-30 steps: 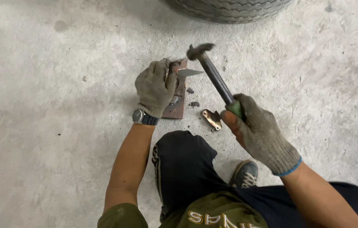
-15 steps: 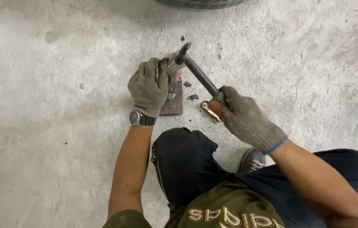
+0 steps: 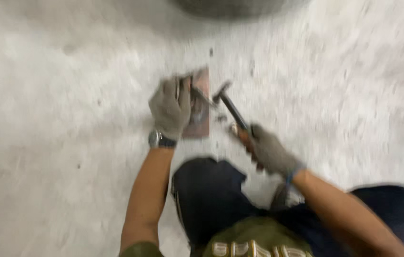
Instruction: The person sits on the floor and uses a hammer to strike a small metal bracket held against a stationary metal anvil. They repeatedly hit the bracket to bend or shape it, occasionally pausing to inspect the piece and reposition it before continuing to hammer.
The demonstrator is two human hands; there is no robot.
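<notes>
The picture is blurred by motion. My left hand (image 3: 169,108), in a grey glove with a wristwatch, presses a small metal piece (image 3: 201,96) against a reddish-brown plate (image 3: 201,124) lying on the concrete floor. My right hand (image 3: 269,151), also gloved, grips the handle of a hammer (image 3: 230,107). The hammer's head hangs just right of the metal piece, a little above the plate.
A tyre (image 3: 233,6) lies at the top edge. Small metal bits (image 3: 233,128) lie on the floor to the right of the plate. My knees in dark trousers (image 3: 211,200) fill the bottom middle. Bare concrete spreads left and right.
The hammer came down onto the metal piece half a second ago and has now lifted off to the right. My left hand stays on the plate. The camera has shifted.
</notes>
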